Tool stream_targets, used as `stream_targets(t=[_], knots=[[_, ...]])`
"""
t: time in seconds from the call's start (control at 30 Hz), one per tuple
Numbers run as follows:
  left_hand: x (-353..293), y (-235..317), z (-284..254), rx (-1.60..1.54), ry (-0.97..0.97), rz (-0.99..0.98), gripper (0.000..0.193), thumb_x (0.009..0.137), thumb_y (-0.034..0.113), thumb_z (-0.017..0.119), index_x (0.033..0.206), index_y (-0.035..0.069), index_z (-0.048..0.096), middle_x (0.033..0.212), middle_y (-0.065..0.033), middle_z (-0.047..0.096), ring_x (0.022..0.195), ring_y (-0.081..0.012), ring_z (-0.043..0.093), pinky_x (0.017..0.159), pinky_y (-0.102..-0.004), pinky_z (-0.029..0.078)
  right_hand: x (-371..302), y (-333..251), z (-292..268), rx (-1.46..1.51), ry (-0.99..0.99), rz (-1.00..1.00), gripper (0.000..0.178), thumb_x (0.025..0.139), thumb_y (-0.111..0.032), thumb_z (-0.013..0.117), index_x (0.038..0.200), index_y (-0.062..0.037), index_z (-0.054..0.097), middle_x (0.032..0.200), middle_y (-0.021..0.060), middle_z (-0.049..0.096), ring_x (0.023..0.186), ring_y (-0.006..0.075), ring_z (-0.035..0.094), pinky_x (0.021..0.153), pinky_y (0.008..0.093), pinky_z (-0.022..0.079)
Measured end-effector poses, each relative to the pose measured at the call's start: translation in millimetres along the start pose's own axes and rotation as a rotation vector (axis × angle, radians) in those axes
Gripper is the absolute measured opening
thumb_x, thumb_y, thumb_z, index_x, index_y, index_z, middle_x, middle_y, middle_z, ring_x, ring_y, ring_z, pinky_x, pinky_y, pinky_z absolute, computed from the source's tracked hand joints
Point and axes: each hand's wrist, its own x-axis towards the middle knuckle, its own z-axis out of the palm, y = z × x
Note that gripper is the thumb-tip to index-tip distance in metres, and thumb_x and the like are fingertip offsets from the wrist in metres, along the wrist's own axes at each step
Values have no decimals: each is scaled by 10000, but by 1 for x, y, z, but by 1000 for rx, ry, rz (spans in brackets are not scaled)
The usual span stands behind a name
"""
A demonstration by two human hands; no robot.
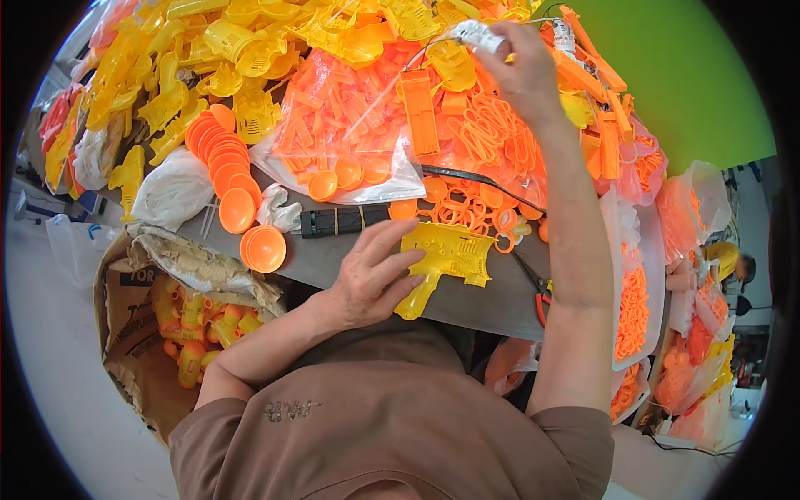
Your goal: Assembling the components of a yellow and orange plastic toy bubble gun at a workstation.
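On the near part of the table lies a yellow plastic half-shell [454, 250], shaped like a toy hair dryer with a handle. My left hand [371, 279] rests at its left side, fingers stretched and apart, the tips over the shell's edge. Far off at the upper right, my right hand [527, 75] is closed around a small white cylindrical part [478, 36] with thin wires trailing from it. Under that hand lie orange plastic loops [492, 129]. Another white part [564, 35] with a wire sits just right of the hand, among orange pieces.
Yellow shells [233, 42] are heaped at the back left. Orange round cups [237, 208] stand in a stacked row. A black bar [342, 221], red-handled scissors [542, 304] and a tub of orange parts [631, 317] lie around. A paper sack [125, 333] holds assembled yellow pieces.
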Motion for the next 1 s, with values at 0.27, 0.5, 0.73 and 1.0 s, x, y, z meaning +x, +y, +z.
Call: stream_targets(t=[0.27, 0.5, 0.73, 1.0], knots=[[96, 26, -80, 30, 278, 21, 474, 786, 103, 702, 1223, 18, 538, 1372, -179, 434, 1219, -346, 451, 1031, -402, 338, 0, -75, -110, 640, -157, 68, 305, 787, 85, 582, 1081, 6, 569, 1050, 51, 525, 956, 161, 557, 768, 285, 499], [200, 54, -94, -440, 54, -401, 301, 809, 144, 699, 992, -70, 592, 853, -141, 647, 693, -195, 616, 655, -306, 493, 31, -46, -60, 1743, -284, -983, 376, 775, 120, 560, 1146, 58, 549, 1132, 116, 529, 980, 200, 583, 773, 279, 508], [209, 26, -93, -583, -287, -381, 324, 809, 156, 714, 1020, -63, 601, 796, -82, 640, 626, -124, 578, 590, -234, 477, -18, -109, -126, 664, -17, 53, 267, 830, 76, 533, 1089, 46, 593, 1003, 106, 587, 907, 173, 582, 757, 257, 491], [203, 39, -85, -502, -126, -485, 275, 811, 116, 699, 997, -70, 620, 783, -95, 649, 628, -116, 593, 567, -238, 488, -85, -115, -80, 608, 273, 143, 160, 834, 2, 637, 981, 13, 575, 883, 42, 596, 778, 95, 567, 674, 211, 447]])
